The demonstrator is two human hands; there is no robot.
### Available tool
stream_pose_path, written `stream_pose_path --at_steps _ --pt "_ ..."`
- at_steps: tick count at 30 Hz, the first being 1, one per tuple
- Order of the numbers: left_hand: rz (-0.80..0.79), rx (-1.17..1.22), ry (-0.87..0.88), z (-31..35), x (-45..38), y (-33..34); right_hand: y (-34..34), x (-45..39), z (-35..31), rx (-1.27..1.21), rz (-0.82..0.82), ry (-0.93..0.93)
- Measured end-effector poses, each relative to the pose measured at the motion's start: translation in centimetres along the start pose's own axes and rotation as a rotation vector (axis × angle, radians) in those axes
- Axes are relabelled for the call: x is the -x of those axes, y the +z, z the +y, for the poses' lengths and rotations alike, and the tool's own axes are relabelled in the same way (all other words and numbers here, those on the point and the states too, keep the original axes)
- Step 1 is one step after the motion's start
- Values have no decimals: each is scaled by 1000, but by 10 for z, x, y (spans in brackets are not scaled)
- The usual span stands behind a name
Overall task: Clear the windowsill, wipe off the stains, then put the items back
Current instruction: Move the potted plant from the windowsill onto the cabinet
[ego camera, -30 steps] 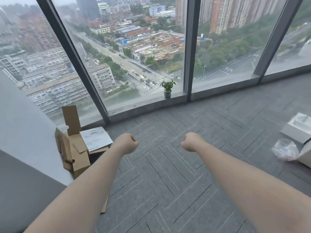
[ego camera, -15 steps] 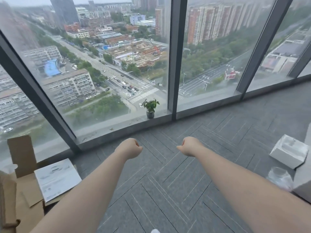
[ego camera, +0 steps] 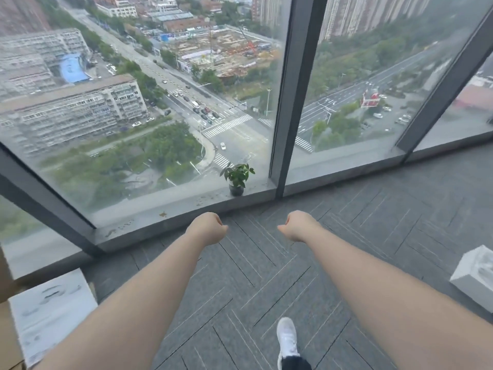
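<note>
A small green plant in a dark pot [ego camera: 237, 178] stands on the low grey windowsill [ego camera: 186, 206], just left of the dark window post. Brownish stains [ego camera: 162, 214] dot the sill to the plant's left. My left hand [ego camera: 206, 227] and my right hand [ego camera: 298, 225] are stretched out side by side over the carpet, both curled into fists with nothing in them. Both fists hang short of the sill, below and either side of the plant.
Cardboard boxes with a white printed sheet [ego camera: 50, 311] lie on the floor at the lower left. A white box [ego camera: 477, 276] sits at the right edge. My white shoe [ego camera: 286, 337] steps on the grey carpet. The dark window post [ego camera: 290, 102] rises behind the sill.
The view has come closer to the window; the plant and sill look larger and nearer. Both fists stay clenched in front. A white shoe has come into view at the bottom.
</note>
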State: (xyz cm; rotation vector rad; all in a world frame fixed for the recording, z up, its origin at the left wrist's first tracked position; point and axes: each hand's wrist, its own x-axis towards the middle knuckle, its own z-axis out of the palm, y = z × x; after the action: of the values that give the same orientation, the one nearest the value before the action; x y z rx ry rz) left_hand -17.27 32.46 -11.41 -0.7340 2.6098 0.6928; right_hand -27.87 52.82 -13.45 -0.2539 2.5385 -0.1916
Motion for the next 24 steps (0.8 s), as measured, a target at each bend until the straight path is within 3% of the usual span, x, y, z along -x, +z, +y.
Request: stream_pose_path --at_steps 9,24 --pt "2 52 -238 10 -140 -33 -59 -181 -68 69 -130 -186" --pt "-64 142 -292 -6 -349 -36 -80 -360 -113 165 -173 -102"
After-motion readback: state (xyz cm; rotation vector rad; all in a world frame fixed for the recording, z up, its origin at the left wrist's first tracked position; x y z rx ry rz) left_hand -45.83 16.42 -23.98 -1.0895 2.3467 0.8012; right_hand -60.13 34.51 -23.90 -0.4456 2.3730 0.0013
